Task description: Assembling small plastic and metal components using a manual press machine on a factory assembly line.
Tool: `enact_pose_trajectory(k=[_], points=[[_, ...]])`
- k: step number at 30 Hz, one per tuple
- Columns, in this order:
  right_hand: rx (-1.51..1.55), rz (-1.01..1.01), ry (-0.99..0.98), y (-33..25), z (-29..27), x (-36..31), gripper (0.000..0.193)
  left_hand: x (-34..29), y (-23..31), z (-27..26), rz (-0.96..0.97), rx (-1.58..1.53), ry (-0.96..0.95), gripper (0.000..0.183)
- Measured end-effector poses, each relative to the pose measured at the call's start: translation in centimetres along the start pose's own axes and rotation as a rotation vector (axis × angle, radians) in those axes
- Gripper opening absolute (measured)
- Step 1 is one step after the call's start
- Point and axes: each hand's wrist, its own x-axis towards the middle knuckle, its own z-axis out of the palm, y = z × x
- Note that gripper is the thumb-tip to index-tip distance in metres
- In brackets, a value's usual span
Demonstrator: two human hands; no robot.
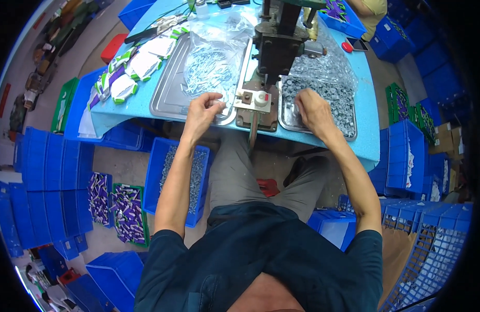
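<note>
My left hand [202,113] is closed in a pinch over the near right part of a metal tray [167,78]; anything between its fingertips is too small to make out. Thin silvery pins [211,67] lie heaped on clear plastic in that tray. Curled fingers of my right hand [315,110] reach down at the left side of a second tray [349,138], filled with small dark grey parts [340,101]; its fingertips are partly hidden. Between both hands stands a bench press [279,49], with a white fixture block [254,100] on its base.
Green, white and purple pieces [141,65] lie at the table's left. Below my left forearm, a blue bin [157,171] holds small grey metal parts. Crates of purple-and-white pieces [129,216] stand on the floor. A phone [357,44] lies far right, near another person [372,15].
</note>
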Motion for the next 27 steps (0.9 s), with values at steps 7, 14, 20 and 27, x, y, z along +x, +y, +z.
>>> enact_pose_trajectory(k=[7,14,20,27], points=[[0.666,0.401,-0.209,-4.0,2.3,5.5,0.029,0.3,2.0,4.1,0.029,-0.312,-0.059,0.016],[0.823,0.674,-0.487,-1.2,3.7,8.6,0.017,0.8,3.2,6.7,0.073,-0.269,-0.032,0.016],[0.872,0.642,-0.205,-3.1,5.0,5.3,0.026,1.0,3.4,7.7,0.093,-0.142,-0.023,0.014],[0.901,0.408,0.116,-4.8,6.8,1.5,0.029,1.4,3.1,8.5,0.150,-0.090,-0.015,0.014]])
